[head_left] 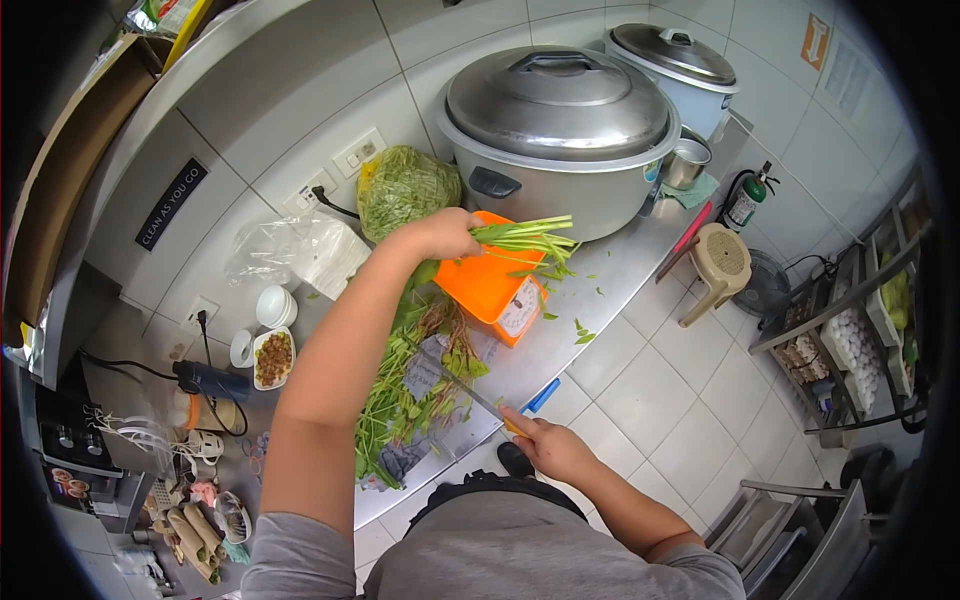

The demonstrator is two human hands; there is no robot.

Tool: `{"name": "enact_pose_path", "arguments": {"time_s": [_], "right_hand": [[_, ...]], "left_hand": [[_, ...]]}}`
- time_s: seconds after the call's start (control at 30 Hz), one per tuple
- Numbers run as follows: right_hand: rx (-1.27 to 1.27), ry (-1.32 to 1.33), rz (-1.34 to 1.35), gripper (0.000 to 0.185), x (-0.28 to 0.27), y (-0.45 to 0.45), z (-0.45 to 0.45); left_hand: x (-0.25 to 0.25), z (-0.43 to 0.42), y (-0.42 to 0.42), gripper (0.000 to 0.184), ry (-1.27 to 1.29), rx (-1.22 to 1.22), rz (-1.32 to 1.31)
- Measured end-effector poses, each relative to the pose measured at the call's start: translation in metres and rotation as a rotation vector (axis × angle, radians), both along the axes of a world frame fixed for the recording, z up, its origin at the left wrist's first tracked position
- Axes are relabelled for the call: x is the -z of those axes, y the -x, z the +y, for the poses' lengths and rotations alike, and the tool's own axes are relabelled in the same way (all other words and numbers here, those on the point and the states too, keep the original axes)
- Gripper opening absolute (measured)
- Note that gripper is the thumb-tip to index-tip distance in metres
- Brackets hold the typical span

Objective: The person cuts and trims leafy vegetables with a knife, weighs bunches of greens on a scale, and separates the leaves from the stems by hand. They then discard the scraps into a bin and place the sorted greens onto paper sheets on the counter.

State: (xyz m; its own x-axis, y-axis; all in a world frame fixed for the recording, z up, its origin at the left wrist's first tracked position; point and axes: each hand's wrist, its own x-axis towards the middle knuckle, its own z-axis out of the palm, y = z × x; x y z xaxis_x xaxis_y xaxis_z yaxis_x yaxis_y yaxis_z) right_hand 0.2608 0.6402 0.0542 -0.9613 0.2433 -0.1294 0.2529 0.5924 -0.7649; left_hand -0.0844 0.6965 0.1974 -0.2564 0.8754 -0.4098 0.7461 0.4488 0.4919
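My left hand [450, 236] is closed round a bunch of leafy green stems [525, 235], held over the orange tray of a kitchen scale [490, 278]. The cut ends and leaves stick out to the right. In my right hand [556, 452] is a knife [472, 392] with a yellow handle, its blade pointing up and left over the counter. Below the blade lies a heap of leafy greens [385, 425], partly on crumpled printed paper [425, 372]. My left forearm hides part of the heap.
Behind the scale stand a large lidded rice cooker [560, 130] and a plastic bag of greens [408, 190]. A blue-handled tool [543, 395] lies at the counter's front edge. Left are white bowls [274, 306] and a dish of brown food [273, 358]. A beige stool [718, 262] stands on the floor.
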Motion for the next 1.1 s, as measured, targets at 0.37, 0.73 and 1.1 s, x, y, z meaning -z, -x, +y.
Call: {"name": "enact_pose_path", "arguments": {"time_s": [0.37,0.73,1.1], "right_hand": [[0.020,0.042,-0.068,0.055,0.000,-0.010,0.001],[0.024,-0.145,0.630,0.032,0.057,-0.013,-0.002],[0.114,0.025,-0.068,0.057,-0.004,0.005,-0.005]], "left_hand": [[0.029,-0.005,-0.047,0.045,-0.636,0.066,0.572],[0.072,-0.095,-0.221,0.026,-0.549,0.468,-0.188],[0.185,-0.262,-0.030,0.049,-0.141,-0.591,0.442]]}}
